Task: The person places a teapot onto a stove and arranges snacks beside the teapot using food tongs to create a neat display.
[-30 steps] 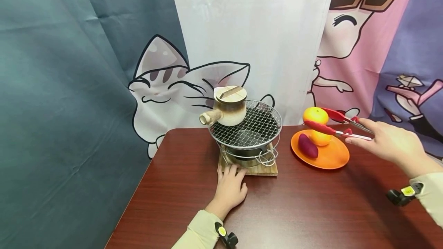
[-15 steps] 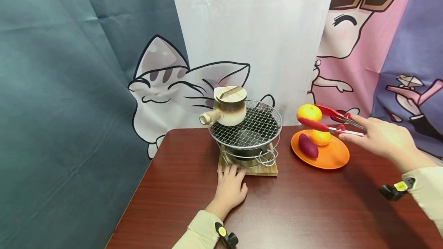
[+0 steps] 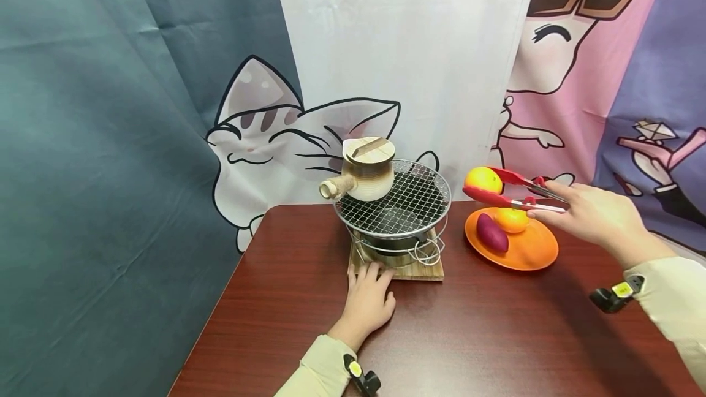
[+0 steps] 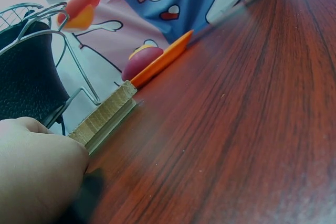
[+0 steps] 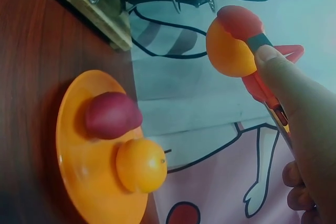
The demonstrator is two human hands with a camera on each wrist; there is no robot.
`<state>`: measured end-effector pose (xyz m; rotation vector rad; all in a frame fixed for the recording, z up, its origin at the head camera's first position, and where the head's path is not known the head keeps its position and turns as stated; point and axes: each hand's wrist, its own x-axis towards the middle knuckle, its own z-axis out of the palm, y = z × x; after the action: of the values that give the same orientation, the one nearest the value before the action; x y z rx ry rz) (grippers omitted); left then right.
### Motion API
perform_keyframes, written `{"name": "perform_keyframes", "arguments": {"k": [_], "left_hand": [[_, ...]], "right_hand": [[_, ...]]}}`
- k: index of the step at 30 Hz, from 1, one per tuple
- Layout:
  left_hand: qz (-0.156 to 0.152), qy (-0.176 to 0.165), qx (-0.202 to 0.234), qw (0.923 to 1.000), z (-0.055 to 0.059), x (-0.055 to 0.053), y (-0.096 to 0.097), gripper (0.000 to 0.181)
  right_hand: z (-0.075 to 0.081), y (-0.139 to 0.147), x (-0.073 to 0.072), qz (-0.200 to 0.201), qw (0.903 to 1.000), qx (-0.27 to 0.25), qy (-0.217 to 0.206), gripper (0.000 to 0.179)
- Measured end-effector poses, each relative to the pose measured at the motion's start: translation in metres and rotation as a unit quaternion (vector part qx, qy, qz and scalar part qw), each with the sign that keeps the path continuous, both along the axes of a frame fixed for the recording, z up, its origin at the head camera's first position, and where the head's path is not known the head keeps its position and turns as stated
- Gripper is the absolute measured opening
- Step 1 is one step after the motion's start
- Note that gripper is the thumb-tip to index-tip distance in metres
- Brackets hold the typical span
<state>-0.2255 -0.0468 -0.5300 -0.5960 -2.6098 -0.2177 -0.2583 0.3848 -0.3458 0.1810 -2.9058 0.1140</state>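
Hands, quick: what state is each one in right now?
Left hand: open, fingers resting on the wooden board.
Right hand: closed, holding the red tongs, which grip an orange fruit.

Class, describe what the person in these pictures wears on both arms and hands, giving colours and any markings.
The left hand and right hand are gloveless. The long, pale cream fabric left sleeve matches the right sleeve. A small black wrist device sits at the left cuff and another at the right, each bearing a yellow patch, too small to read. No cables show.
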Motion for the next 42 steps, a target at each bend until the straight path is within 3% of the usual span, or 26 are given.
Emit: {"name": "perform_keyframes", "arguments": {"k": [22,42], "left_hand": [[-0.002,-0.001,0.001,1.0000,0.002,0.001,-0.002,0.046],[-0.004,-0.005,0.004,1.0000,0.003,0.002,0.000,0.045]], "right_hand": [[0.022,-0.047,-0.019,0.029,0.9990,0.012,0.032,0.094],[0.034,-0.085,-0.035,0.055,0.9983,0.013,0.014,0.098]]}}
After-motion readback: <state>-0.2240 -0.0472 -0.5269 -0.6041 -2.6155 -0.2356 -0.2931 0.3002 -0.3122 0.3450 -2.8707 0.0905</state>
